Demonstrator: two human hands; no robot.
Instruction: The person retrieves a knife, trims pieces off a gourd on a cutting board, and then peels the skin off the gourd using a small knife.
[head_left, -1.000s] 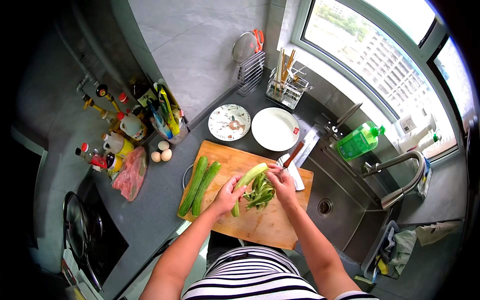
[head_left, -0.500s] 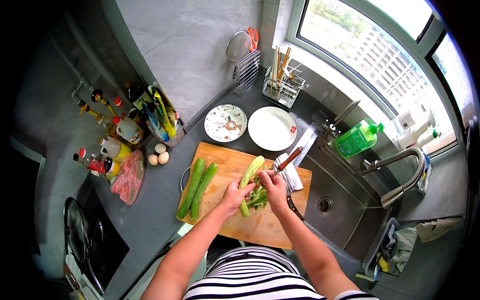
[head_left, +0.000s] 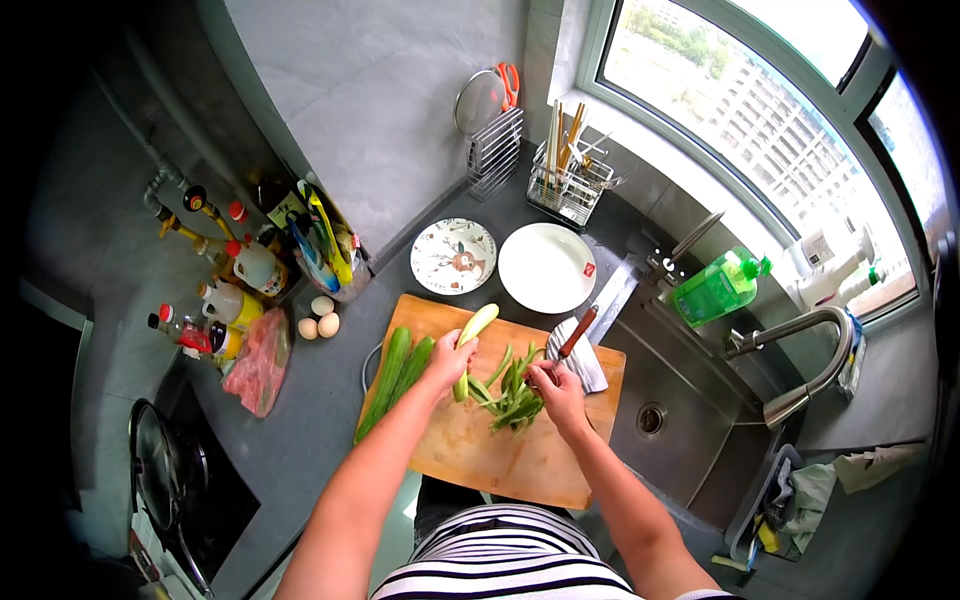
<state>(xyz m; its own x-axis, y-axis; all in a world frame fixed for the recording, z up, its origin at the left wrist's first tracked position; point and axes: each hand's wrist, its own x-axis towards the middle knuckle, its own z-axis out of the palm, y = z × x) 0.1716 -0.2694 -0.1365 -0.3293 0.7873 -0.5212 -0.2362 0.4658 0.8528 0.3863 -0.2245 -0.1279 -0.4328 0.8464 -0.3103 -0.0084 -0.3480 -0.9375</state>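
My left hand [head_left: 452, 362] is closed around a pale, peeled cucumber [head_left: 482, 322], its far end pointing up and to the right. In my right hand [head_left: 560, 393], the fingers pinch a peeler with a brown handle [head_left: 579, 332]; its head is hidden by my fingers. Between the hands, a loose heap of green peelings [head_left: 515, 398] lies on the wooden cutting board [head_left: 480, 455]. Two green cucumbers [head_left: 383, 388] rest at the board's left side, partly behind my left forearm. Beyond my right hand lies a broad, shiny knife blade [head_left: 592, 372].
Behind the board stand a patterned plate [head_left: 453, 257] and a white plate [head_left: 547, 268]. To the right is a metal sink [head_left: 690, 400] with a tap [head_left: 800, 380]. Eggs [head_left: 328, 325], a pink plastic bag [head_left: 258, 362] and several bottles [head_left: 228, 305] occupy the left counter.
My left hand has moved left and up with the cucumber, away from the peelings. The right hand has shifted slightly right and down with the peeler. More of the peelings heap shows.
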